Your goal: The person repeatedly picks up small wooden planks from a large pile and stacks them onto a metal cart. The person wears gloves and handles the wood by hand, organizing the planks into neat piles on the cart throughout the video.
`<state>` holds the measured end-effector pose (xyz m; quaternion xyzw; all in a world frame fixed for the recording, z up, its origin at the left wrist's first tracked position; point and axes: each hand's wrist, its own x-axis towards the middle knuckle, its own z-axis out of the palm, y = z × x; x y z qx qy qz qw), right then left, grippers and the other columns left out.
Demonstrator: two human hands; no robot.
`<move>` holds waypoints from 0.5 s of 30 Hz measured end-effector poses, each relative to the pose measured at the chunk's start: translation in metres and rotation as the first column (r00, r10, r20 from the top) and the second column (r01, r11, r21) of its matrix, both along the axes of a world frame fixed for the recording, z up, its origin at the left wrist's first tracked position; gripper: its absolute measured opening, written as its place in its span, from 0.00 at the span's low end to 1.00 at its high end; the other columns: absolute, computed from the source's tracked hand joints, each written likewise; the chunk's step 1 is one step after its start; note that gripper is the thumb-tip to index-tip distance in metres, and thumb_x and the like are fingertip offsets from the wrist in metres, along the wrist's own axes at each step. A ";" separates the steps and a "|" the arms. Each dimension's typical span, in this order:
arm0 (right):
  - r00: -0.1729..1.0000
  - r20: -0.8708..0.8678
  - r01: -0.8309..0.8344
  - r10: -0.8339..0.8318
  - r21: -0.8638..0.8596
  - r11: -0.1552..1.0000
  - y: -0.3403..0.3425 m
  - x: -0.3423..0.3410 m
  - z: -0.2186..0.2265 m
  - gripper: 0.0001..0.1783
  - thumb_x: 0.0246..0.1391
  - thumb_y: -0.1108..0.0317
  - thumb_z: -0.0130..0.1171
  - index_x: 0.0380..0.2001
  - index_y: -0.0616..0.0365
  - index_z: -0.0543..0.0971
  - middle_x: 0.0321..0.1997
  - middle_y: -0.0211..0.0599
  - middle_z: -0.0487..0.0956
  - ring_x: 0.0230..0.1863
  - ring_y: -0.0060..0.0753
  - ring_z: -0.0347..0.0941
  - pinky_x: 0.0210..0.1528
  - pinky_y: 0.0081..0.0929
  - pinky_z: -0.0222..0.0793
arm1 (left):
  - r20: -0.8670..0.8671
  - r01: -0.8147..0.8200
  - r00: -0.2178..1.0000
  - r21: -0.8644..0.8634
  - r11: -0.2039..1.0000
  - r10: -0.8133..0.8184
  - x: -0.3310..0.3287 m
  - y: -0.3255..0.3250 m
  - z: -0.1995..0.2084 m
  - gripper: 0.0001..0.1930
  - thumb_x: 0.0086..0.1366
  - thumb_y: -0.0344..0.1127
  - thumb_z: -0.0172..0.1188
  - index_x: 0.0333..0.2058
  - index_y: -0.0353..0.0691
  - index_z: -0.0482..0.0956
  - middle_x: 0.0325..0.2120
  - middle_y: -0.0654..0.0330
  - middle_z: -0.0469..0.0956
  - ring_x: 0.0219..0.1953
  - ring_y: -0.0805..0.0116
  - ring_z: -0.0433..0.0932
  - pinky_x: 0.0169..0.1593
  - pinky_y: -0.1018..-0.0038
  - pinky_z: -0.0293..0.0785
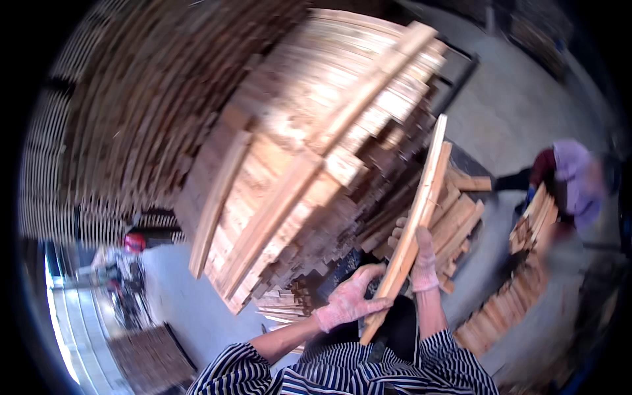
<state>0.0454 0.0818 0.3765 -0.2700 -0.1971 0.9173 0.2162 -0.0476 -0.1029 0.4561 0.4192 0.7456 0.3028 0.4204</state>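
Note:
Two long, narrow wooden planks (409,240) lie side by side, slanting up and away from my body. My left hand (349,301), in a pale pink work glove, grips their near end from the left, thumb across the wood. Higher up, my right hand (424,260), gloved alike, holds them from the right, with some fingertips showing on the far side. Left of the planks rises a big stack of light boards (283,145). Loose strips lie on top of it, one long strip (273,224) running along its right side.
Shorter wood pieces (457,220) are piled just beyond my right hand. At right, a person in a lilac top (579,178) bends over a bundle of wood, near a row of wood pieces (503,313) on the floor. Tall dark board stacks (145,125) fill the upper left.

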 end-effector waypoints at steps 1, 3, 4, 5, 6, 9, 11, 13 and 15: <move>0.994 -0.108 -0.018 0.023 0.044 0.999 0.001 -0.011 0.031 0.43 0.56 0.41 0.70 0.63 0.61 0.70 0.52 0.41 0.79 0.47 0.35 0.80 0.45 0.33 0.83 | 0.125 -0.179 0.978 0.083 0.980 0.168 -0.004 0.011 0.008 0.50 0.58 0.51 0.76 0.72 0.35 0.59 0.63 0.43 0.69 0.60 0.54 0.76 0.65 0.60 0.74; 0.996 -0.060 -0.040 0.060 0.298 0.954 -0.006 -0.045 0.082 0.42 0.56 0.54 0.69 0.68 0.61 0.64 0.57 0.45 0.75 0.52 0.35 0.77 0.58 0.32 0.76 | 0.447 -0.397 0.849 0.190 0.898 0.281 -0.021 0.035 0.032 0.46 0.61 0.48 0.75 0.70 0.35 0.60 0.59 0.50 0.71 0.55 0.62 0.76 0.58 0.66 0.78; 0.992 0.014 -0.119 0.128 0.471 0.874 -0.006 -0.061 0.111 0.43 0.54 0.56 0.70 0.68 0.63 0.64 0.58 0.46 0.74 0.54 0.40 0.75 0.60 0.35 0.74 | 0.627 -0.517 0.720 0.197 0.833 0.298 -0.029 0.043 0.048 0.43 0.62 0.46 0.74 0.69 0.35 0.61 0.57 0.54 0.72 0.51 0.67 0.77 0.53 0.70 0.81; 0.981 0.100 -0.192 0.166 0.632 0.750 -0.001 -0.077 0.143 0.45 0.51 0.58 0.72 0.67 0.65 0.64 0.58 0.46 0.73 0.56 0.44 0.74 0.62 0.38 0.72 | 0.733 -0.609 0.609 0.186 0.771 0.304 -0.041 0.044 0.050 0.51 0.57 0.41 0.80 0.72 0.42 0.57 0.52 0.61 0.76 0.51 0.71 0.77 0.53 0.72 0.80; 0.945 0.218 -0.327 0.244 0.657 0.679 0.001 -0.097 0.166 0.47 0.51 0.55 0.71 0.69 0.66 0.63 0.61 0.51 0.70 0.61 0.46 0.70 0.65 0.40 0.69 | 0.773 -0.645 0.564 0.192 0.739 0.292 -0.052 0.039 0.046 0.50 0.56 0.41 0.81 0.71 0.42 0.59 0.51 0.61 0.77 0.50 0.70 0.77 0.52 0.72 0.80; 0.850 0.385 -0.496 0.359 0.814 0.302 0.021 -0.165 0.216 0.61 0.50 0.55 0.71 0.75 0.76 0.49 0.75 0.71 0.56 0.76 0.62 0.55 0.77 0.45 0.57 | 0.590 -0.651 0.647 0.098 0.753 0.483 -0.119 0.021 0.120 0.45 0.56 0.38 0.81 0.67 0.40 0.64 0.47 0.57 0.80 0.52 0.66 0.80 0.53 0.70 0.83; 0.838 0.336 -0.471 0.429 0.843 0.260 0.025 -0.209 0.241 0.64 0.49 0.57 0.73 0.75 0.80 0.44 0.78 0.73 0.49 0.80 0.63 0.47 0.81 0.47 0.50 | 0.481 -0.708 0.669 0.180 0.683 0.567 -0.159 -0.020 0.138 0.45 0.55 0.34 0.81 0.67 0.38 0.63 0.52 0.52 0.76 0.51 0.60 0.82 0.53 0.65 0.87; 0.650 0.286 -0.713 0.704 0.551 0.434 0.056 -0.244 0.284 0.66 0.45 0.57 0.77 0.78 0.69 0.46 0.71 0.68 0.64 0.67 0.52 0.70 0.71 0.43 0.70 | 0.302 -0.723 0.675 0.086 0.685 0.673 -0.207 -0.055 0.182 0.49 0.53 0.42 0.82 0.68 0.39 0.63 0.49 0.54 0.76 0.50 0.62 0.82 0.51 0.69 0.86; 0.641 0.464 -0.709 0.611 0.663 0.240 0.082 -0.285 0.288 0.64 0.43 0.60 0.76 0.78 0.64 0.50 0.64 0.58 0.74 0.50 0.46 0.79 0.56 0.37 0.80 | -0.481 -0.694 0.628 0.008 0.720 0.611 -0.259 -0.106 0.167 0.51 0.47 0.47 0.84 0.66 0.38 0.65 0.48 0.49 0.80 0.48 0.56 0.84 0.51 0.63 0.85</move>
